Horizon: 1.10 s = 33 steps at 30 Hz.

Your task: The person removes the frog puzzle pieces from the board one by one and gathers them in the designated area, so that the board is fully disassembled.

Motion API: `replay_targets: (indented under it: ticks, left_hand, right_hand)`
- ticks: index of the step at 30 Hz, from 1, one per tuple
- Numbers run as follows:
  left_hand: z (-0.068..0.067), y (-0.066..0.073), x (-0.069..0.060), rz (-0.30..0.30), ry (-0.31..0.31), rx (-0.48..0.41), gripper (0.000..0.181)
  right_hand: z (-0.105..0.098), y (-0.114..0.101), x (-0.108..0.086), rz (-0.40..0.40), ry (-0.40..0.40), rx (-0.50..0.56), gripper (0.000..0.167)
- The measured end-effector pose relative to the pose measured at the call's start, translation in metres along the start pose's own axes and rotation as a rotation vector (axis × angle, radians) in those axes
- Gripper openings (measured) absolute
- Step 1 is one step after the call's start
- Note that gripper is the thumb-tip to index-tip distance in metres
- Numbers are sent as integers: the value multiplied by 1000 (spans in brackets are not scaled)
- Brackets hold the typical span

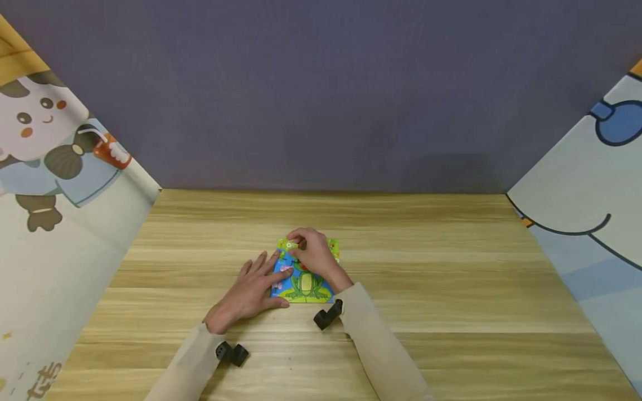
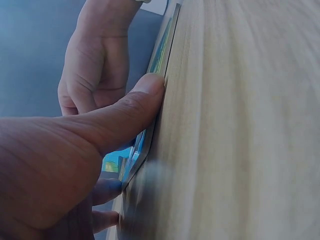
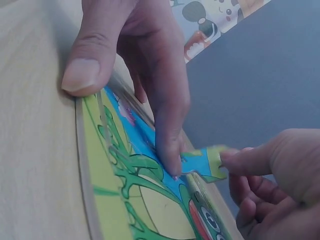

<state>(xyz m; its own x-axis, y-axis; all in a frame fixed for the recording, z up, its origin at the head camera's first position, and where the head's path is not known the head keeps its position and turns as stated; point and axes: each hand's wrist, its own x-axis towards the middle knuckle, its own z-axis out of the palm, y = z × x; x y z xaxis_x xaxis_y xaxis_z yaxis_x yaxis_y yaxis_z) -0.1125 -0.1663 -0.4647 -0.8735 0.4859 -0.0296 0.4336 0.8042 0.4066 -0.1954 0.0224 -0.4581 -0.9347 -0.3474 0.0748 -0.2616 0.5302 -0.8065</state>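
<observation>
A frog jigsaw puzzle (image 1: pixel 306 285) in a thin tray lies flat on the wooden table. My left hand (image 1: pixel 253 292) spreads along its left side, fingers fairly straight. In the right wrist view, the left index finger (image 3: pixel 170 135) presses on the picture and the thumb touches the tray's near edge. Between thumb and fingers, my right hand (image 1: pixel 317 256) pinches a blue-and-green puzzle piece (image 3: pixel 199 162) over the far left part of the puzzle. The piece is tilted up; whether its lower edge touches the puzzle I cannot tell. My right hand hides part of the frog's head in the head view.
The wooden table (image 1: pixel 451 289) stretches out around the puzzle. A dark grey panel (image 1: pixel 321 100) rises at its back edge. Cartoon-printed panels stand at the left (image 1: pixel 65 145) and right (image 1: pixel 577 184). Small black wrist mounts sit on both sleeves.
</observation>
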Motion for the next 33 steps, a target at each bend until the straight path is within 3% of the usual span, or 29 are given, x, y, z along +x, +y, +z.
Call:
replay_targets:
  ticks: [7, 15, 24, 33]
  left_hand:
    - [-1, 0, -1, -5, -8, 3, 68]
    - [-2, 2, -2, -17, -18, 2, 68]
    - [-2, 3, -3, -18, -7, -8, 67]
    - [-1, 3, -4, -11, 1, -13, 67]
  right_hand:
    - [0, -1, -1, -17, -2, -13, 15]
    - [-4, -2, -5, -56, -34, -67, 24]
    - [-6, 3, -4, 1, 9, 112, 24]
    - [-20, 16, -4, 28, 70, 173, 21]
